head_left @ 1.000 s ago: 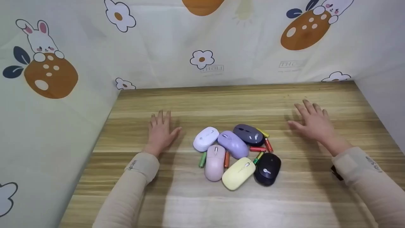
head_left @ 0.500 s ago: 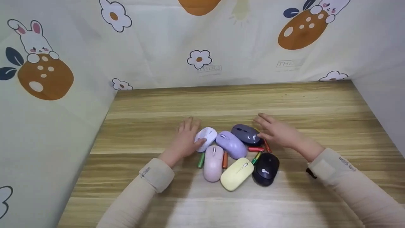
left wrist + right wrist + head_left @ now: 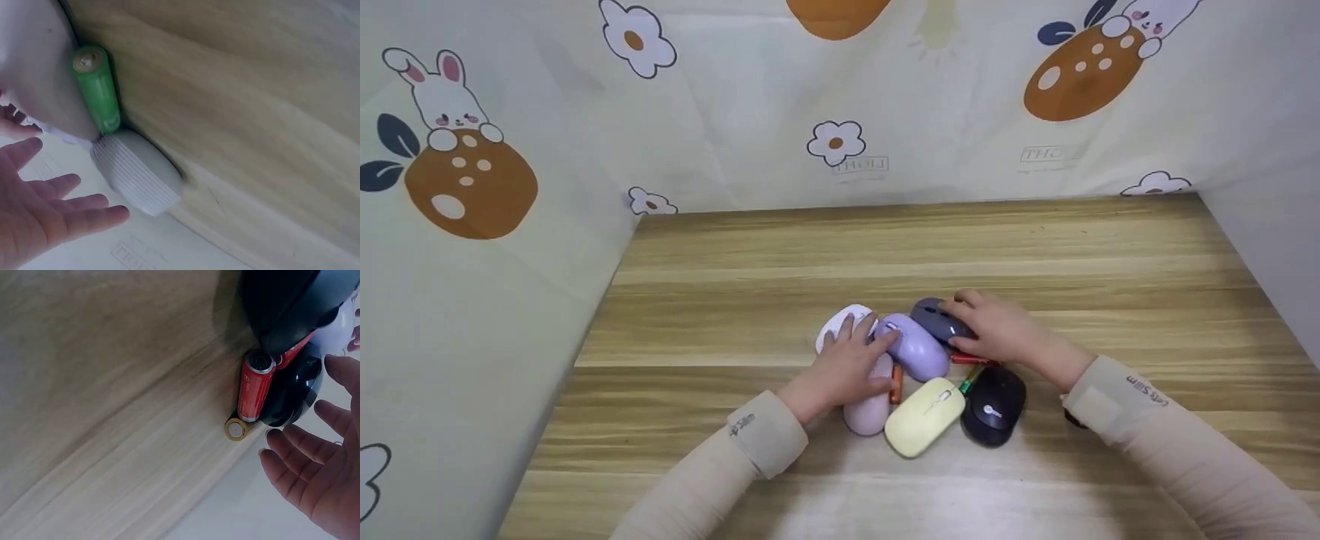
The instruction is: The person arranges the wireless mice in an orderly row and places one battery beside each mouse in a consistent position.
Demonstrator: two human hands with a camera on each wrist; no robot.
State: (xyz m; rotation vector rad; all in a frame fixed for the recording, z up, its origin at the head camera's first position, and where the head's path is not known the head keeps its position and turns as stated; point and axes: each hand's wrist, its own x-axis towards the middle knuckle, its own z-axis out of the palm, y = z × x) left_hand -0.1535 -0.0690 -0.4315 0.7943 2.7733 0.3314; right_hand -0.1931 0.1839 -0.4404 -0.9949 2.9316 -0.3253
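Several computer mice lie clustered with batteries among them. My left hand [image 3: 846, 373], fingers spread, hovers over the pink mouse [image 3: 866, 417] and the white mouse [image 3: 840, 316], its fingertips near the lavender mouse [image 3: 921, 352]. Fingers of my right hand [image 3: 1001, 328] lie over the dark grey mouse [image 3: 936, 318]; the right wrist view shows them loosely bent, holding nothing. A green battery [image 3: 98, 93] stands out beside the pink mouse in the left wrist view. In the right wrist view a red battery [image 3: 256, 389] and a gold-ended battery [image 3: 235, 430] lie by the dark grey mouse.
At the cluster's near side are a yellow mouse [image 3: 924, 420] and a black mouse [image 3: 994, 409], with a green-and-yellow battery [image 3: 968, 382] between them. An orange battery [image 3: 896, 384] lies by the pink mouse. Patterned cloth [image 3: 750, 120] borders the wooden table [image 3: 720, 300].
Both hands have come inward from the two sides of the table to above the mice. The left passed the white mouse toward the pink one; the mice are nearly where they were.
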